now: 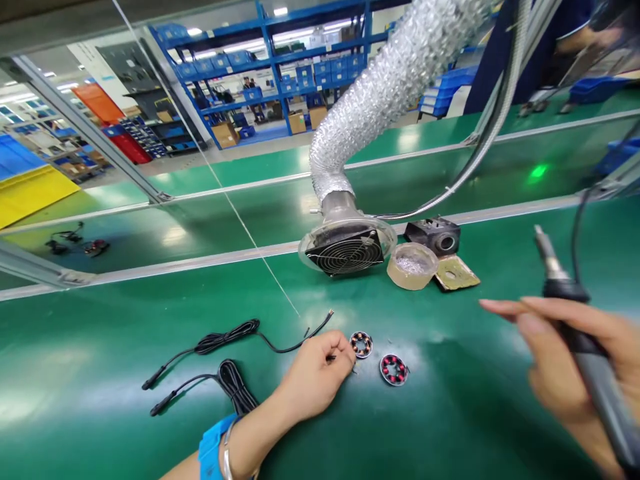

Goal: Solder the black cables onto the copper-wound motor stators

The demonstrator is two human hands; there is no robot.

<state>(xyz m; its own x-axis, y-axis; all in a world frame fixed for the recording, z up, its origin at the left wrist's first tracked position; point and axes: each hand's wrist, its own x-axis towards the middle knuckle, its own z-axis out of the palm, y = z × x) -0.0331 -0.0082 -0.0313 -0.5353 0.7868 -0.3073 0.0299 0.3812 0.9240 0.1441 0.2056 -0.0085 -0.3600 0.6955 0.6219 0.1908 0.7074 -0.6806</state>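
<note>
My left hand (320, 373) is closed in a pinch low over the green bench. A dark bit of black cable shows between its fingers, but most of it is hidden. Right by the fingertips lies a small round motor stator with copper windings (361, 345). A second stator with red windings (394, 370) rests a little to the right. My right hand (575, 367) grips a soldering iron (595, 380), its metal tip pointing up and away from the bench. Two coiled black cables lie left of my left hand: one farther back (227, 338), one nearer (235, 387), partly behind my wrist.
A fume extractor (345, 253) with a silver duct (370, 100) hangs over the bench's back edge. Beside it are a round tub (413, 267), a tip-cleaning sponge (456, 273) and a black iron holder (434, 235). Another person (575, 47) is at the far right.
</note>
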